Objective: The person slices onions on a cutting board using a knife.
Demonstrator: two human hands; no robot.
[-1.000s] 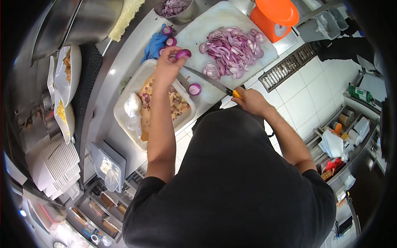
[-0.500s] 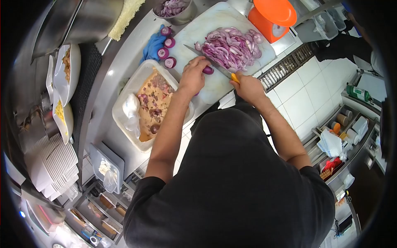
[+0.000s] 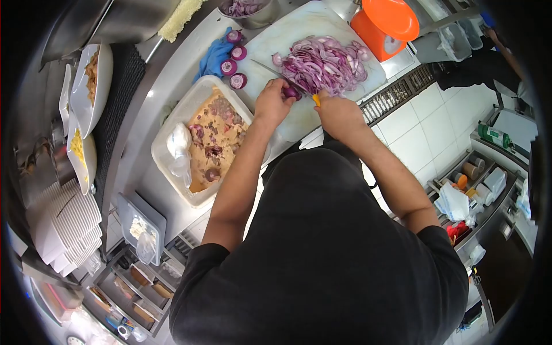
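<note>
On the white cutting board (image 3: 267, 43), my left hand (image 3: 273, 103) holds a purple onion piece (image 3: 291, 92) between its fingers. My right hand (image 3: 340, 115) is closed round the yellow handle of a knife (image 3: 316, 100). The blade points up and left, beside the onion piece. A heap of sliced purple onion (image 3: 328, 64) lies just beyond the blade. Several cut onions (image 3: 238, 80) sit at the board's left edge, next to a blue cloth (image 3: 214, 56).
A white tub (image 3: 165, 152) of sauce-like mixture and a small bag stands left of my left forearm. An orange scale (image 3: 376, 34) stands at the board's right corner, a metal bowl (image 3: 256, 18) behind it on the left. Another person's dark-clothed legs (image 3: 474, 70) show at upper right.
My left hand has come down from the cut onions to the board's middle with an onion piece. My right hand has raised the knife onto the board beside it.
</note>
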